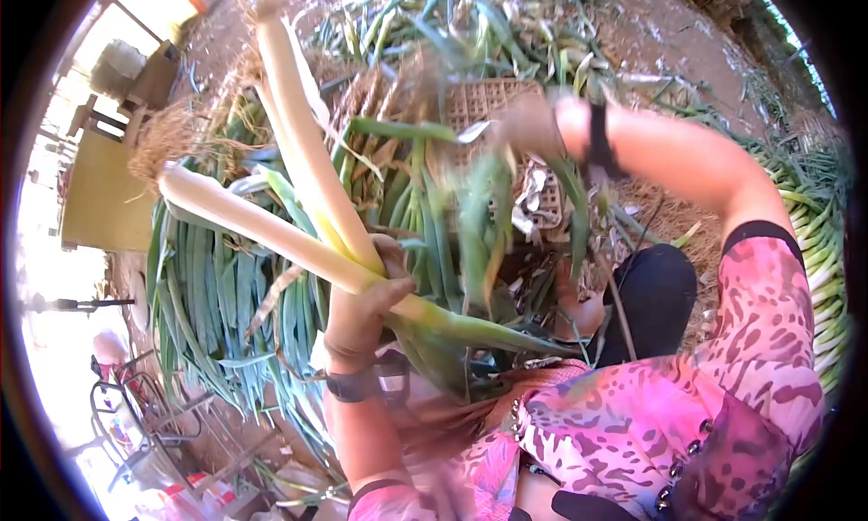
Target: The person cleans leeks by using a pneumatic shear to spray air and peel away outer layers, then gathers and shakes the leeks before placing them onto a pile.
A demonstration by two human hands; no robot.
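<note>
My left hand [375, 295] is closed around leeks with thick pale stems. One leek [289, 114] points up and away, its root end far from me. Another leek [262, 236] slants to the left across it, with its green leaves running back under my hand toward my lap. My right hand [529, 127] is raised over a plastic crate and smeared by motion, so its fingers do not show clearly. Blurred green leaves [484, 213] hang just below it, and I cannot tell whether it grips them.
A large heap of leeks [212, 281] lies to the left, roots outward. The brown slatted crate [493, 100] sits ahead with dry peelings on it. More leaves [452, 33] litter the ground beyond. A row of leeks [823, 277] lines the right side. My knee [655, 290] is bent below my right arm.
</note>
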